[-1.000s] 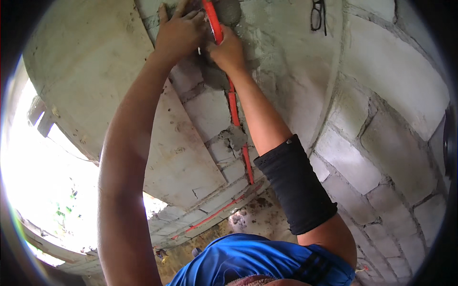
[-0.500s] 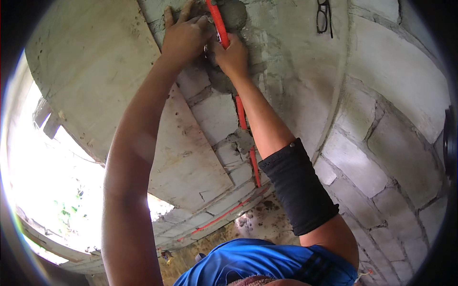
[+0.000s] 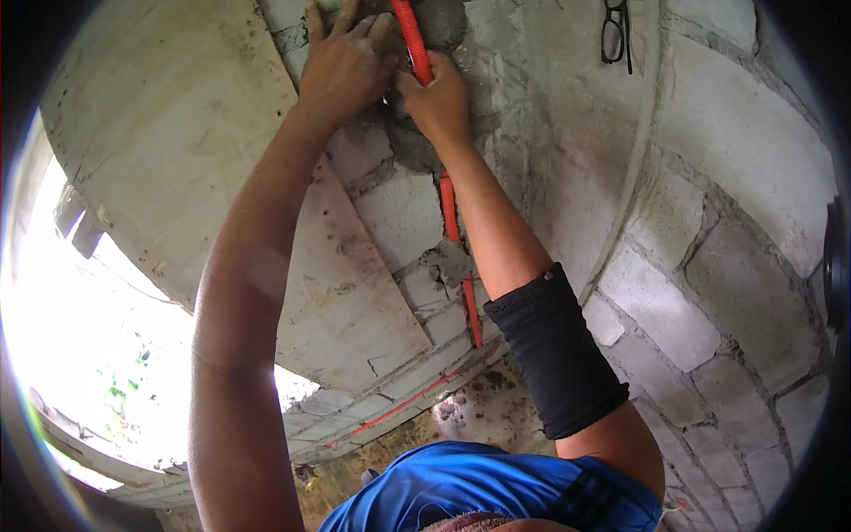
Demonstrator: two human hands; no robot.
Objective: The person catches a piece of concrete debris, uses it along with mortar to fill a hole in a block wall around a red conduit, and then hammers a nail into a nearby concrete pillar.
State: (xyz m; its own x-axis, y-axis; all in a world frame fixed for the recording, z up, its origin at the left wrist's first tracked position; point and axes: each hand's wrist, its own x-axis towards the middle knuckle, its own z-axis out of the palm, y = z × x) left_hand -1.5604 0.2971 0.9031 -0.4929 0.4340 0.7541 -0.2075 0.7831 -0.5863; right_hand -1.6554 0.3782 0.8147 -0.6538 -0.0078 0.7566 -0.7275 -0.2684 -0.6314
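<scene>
Both my arms reach up the block wall to its upper middle. An orange corrugated conduit (image 3: 410, 35) comes down from the top edge into my right hand (image 3: 441, 105), whose fingers are closed around its lower end. Just left of it, my left hand (image 3: 347, 71) rests against the wall, two fingers stretched up and apart, the others bent toward the right hand. What lies between the two hands is mostly hidden; only a small shiny bit shows. Dark wet mortar (image 3: 441, 22) surrounds the conduit. Below my right hand, more orange conduit (image 3: 449, 208) sits in a wall groove.
A large wooden board (image 3: 168, 115) covers the wall on the left, beside a bright opening (image 3: 97, 328). Eyeglasses (image 3: 613, 35) hang at the upper right. A cable or thin pipe (image 3: 640, 151) runs down near the corner with the right-hand block wall (image 3: 736, 168).
The view has shifted slightly. My right hand sits a little higher on the conduit, while the fingers of my left hand have moved slightly at the same spot.
</scene>
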